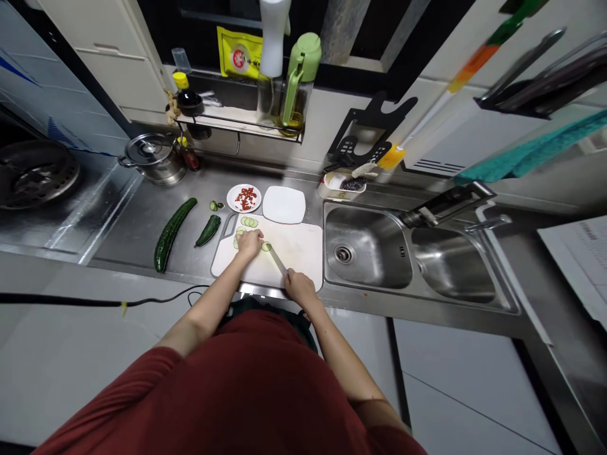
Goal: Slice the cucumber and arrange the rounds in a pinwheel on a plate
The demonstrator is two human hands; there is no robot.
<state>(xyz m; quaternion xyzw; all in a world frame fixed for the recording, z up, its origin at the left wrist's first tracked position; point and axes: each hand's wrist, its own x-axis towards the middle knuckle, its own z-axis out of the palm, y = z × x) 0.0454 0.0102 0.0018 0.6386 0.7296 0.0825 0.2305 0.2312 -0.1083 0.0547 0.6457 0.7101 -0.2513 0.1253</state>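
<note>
My right hand (300, 287) is closed around the handle of a knife (279, 261), whose blade points up and left over the white cutting board (303, 246). A pale cucumber slice (266, 246) is at the blade's tip. My left hand (249, 244) is over the board's left part, thumb and fingers apart, touching or just above some cucumber slices that it partly covers. More cucumber slices (249, 222) lie overlapped just beyond it. Left of the board are a shorter piece of cucumber (207, 230) and a long whole cucumber (175, 235).
Behind the board stand a plate of chopped red pieces (244, 210) and a white square plate (284, 205). Small cucumber ends (214, 206) lie nearby. A lidded pot (154, 158) is at the back left; a double sink (370, 246) adjoins the board's right. Bottles fill a wall rack (237, 120).
</note>
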